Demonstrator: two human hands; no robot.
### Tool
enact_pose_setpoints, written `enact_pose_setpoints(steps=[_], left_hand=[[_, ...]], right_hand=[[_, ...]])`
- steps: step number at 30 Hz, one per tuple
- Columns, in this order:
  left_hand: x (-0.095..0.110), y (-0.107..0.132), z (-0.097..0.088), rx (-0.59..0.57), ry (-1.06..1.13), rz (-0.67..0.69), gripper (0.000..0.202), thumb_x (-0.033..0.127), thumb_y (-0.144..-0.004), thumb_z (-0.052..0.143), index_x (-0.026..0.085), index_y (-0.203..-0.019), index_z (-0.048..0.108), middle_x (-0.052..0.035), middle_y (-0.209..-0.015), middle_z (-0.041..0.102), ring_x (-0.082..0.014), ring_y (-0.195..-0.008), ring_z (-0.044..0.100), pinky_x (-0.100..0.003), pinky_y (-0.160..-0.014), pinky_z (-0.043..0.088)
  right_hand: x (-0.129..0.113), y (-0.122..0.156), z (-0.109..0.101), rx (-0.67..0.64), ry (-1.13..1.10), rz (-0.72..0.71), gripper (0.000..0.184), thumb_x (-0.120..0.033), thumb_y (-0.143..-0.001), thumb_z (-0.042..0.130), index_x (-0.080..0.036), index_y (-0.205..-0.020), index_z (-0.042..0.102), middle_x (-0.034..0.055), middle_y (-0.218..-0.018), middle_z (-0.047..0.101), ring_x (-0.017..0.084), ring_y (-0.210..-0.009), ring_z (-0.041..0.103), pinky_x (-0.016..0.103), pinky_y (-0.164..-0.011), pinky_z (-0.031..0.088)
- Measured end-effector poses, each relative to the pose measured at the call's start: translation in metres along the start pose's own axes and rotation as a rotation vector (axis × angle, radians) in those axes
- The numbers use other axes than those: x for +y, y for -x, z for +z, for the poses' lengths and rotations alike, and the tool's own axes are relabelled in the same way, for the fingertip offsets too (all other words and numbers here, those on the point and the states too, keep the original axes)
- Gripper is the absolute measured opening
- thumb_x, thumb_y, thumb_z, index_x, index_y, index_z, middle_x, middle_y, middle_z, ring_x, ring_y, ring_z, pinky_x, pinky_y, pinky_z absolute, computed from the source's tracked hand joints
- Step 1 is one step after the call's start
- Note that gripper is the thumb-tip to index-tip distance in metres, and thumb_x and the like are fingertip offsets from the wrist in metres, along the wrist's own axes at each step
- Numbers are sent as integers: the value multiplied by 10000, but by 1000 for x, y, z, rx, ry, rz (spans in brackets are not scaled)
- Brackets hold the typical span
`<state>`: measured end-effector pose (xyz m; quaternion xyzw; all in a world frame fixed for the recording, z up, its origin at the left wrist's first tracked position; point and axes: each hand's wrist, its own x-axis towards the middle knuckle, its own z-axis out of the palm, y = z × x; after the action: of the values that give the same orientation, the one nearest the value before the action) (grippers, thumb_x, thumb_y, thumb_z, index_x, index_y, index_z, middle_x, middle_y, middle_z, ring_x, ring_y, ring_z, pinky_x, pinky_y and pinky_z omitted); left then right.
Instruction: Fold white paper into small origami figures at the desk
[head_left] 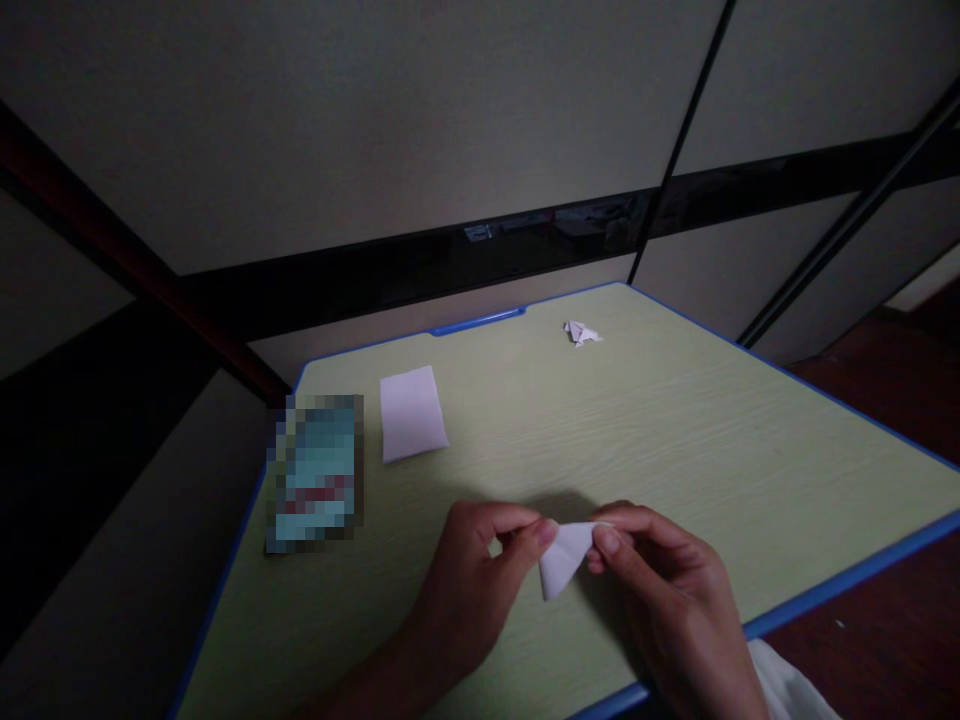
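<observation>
A pale green table (pixel 675 430) with a blue rim is standing against light wall panels (pixel 375 130). A white paper sheet (pixel 412 413) is lying at its far left, just beside a pixelated teal packet (pixel 319 472). A small folded paper figure (pixel 582 332) is sitting near the far edge.

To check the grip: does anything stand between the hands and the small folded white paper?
Nothing visible does. The left hand and the right hand both pinch the folded paper directly with their fingers. The flat white sheet lies apart, farther back on the table.
</observation>
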<state>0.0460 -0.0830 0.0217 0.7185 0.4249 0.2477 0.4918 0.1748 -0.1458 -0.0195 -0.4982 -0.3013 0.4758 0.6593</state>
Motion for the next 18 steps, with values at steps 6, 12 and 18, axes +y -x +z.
enact_pose_setpoints(steps=[6,12,18], left_hand=[[-5,-2,1,43,-9,24,318,258,-768,451,145,-477,509,30,-446,400,-97,-486,382,-208,-479,285],[-8,-5,6,-115,225,-99,231,257,-758,456,134,-579,534,7,-530,522,-98,-515,470,-194,-493,349],[-2,-1,5,-116,179,-121,275,230,-771,416,142,-524,500,8,-464,511,-85,-436,480,-193,-474,377]], right_hand=[[-3,-1,4,-80,43,15,131,-270,-715,630,-168,-636,613,-11,-515,572,114,-507,495,235,-502,365],[-2,-1,2,-10,-11,-11,122,-264,-724,627,-174,-644,610,-16,-520,590,108,-510,521,227,-524,385],[1,1,0,2,-32,-13,96,-250,-717,643,-179,-655,623,-20,-529,605,98,-519,528,206,-525,383]])
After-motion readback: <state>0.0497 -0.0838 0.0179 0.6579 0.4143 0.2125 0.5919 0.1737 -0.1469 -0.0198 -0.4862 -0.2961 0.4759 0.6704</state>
